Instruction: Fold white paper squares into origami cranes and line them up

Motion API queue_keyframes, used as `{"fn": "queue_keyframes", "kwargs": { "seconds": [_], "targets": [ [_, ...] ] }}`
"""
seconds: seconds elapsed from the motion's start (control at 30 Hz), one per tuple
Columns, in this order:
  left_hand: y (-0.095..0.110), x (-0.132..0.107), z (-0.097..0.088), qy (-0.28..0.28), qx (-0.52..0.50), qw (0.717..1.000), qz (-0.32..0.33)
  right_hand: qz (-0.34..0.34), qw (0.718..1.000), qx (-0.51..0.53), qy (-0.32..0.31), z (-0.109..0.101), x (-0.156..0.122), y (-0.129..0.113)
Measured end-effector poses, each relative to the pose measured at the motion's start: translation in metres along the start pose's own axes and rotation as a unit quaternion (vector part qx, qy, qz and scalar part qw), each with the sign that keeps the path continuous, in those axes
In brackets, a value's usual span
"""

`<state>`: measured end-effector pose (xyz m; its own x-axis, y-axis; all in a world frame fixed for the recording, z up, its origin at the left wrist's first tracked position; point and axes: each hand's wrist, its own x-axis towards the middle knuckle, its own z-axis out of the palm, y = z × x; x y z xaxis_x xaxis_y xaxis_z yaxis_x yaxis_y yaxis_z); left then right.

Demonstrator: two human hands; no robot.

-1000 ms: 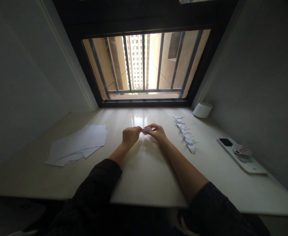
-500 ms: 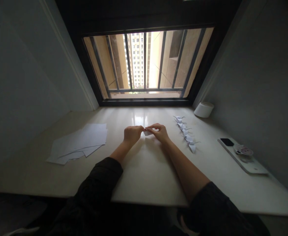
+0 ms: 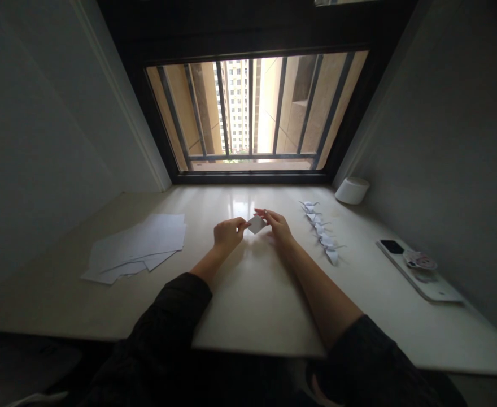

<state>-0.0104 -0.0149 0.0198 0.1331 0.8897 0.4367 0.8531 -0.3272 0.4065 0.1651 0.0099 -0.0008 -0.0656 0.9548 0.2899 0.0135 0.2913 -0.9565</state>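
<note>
A small folded white paper piece (image 3: 256, 224) is held just above the pale desk (image 3: 252, 294), between both hands. My left hand (image 3: 227, 235) pinches its left edge with curled fingers. My right hand (image 3: 278, 225) grips its right side with thumb and fingertips. The paper shows a flat, roughly diamond face toward me. A row of several finished white paper cranes (image 3: 321, 233) lies on the desk to the right of my right hand.
A loose stack of white paper sheets (image 3: 136, 246) lies at the left. A white round container (image 3: 352, 190) stands in the back right corner. A phone on a white tablet (image 3: 418, 268) rests at the right. A barred window (image 3: 252, 113) fills the back wall.
The folded paper has been turned up so its flat face shows, and my hands have drawn slightly apart around it. Other things on the desk are unmoved.
</note>
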Motion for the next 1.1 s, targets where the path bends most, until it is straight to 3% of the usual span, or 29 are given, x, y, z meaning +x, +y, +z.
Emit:
{"fn": "queue_keyframes", "kwargs": {
  "seconds": [0.07,0.2,0.4,0.57,0.7,0.97,1.1],
  "targets": [
    [-0.001,0.001,0.003,0.006,-0.077,0.996,-0.041,0.007,0.999,-0.030,0.032,0.000,0.000,0.001],
    [-0.002,0.004,0.008,0.003,-0.221,0.971,-0.091,0.011,0.996,-0.084,0.031,0.002,-0.001,0.007],
    [-0.003,0.003,0.013,-0.073,-0.284,0.953,-0.069,-0.013,0.994,-0.088,0.055,0.003,0.001,0.009],
    [-0.002,0.003,0.015,-0.105,-0.381,0.915,-0.077,0.010,0.996,-0.086,0.032,0.004,-0.002,0.004],
    [-0.003,0.005,0.014,-0.101,-0.396,0.906,-0.106,0.032,0.995,-0.096,0.010,0.005,-0.005,0.003],
    [-0.018,0.010,0.026,-0.114,-0.398,0.906,-0.086,0.076,0.997,-0.014,-0.023,0.003,-0.004,0.002],
    [-0.017,0.012,0.022,-0.117,-0.404,0.903,-0.094,0.097,0.995,0.014,-0.031,-0.001,-0.002,0.002]
  ]
}}
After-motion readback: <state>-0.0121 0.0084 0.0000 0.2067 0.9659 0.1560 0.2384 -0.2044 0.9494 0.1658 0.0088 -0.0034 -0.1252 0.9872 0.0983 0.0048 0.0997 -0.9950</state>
